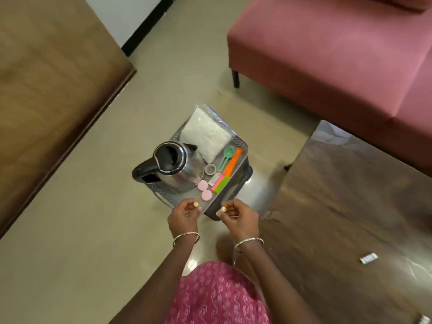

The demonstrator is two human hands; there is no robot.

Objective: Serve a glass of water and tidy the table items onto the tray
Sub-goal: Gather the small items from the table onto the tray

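A grey perforated tray [161, 191] hangs over the floor, and both hands hold its near corner. My left hand [184, 215] grips the near-left rim. My right hand [238, 215] grips the near-right rim. A steel kettle [180, 167] with a black handle stands on the tray. Beside it lie a clear bag of white material [205, 134], a green spoon [225, 157], an orange stick [232, 163], a tape roll [210, 169], two pink discs [203, 185] and pink and green bars [219, 183]. No glass is in view.
A dark glossy table [350, 218] stands to the right with a small foil strip [368, 258] on it. A pink sofa [327, 54] is behind it. Brown wooden furniture [46, 90] fills the left. Beige floor lies between them.
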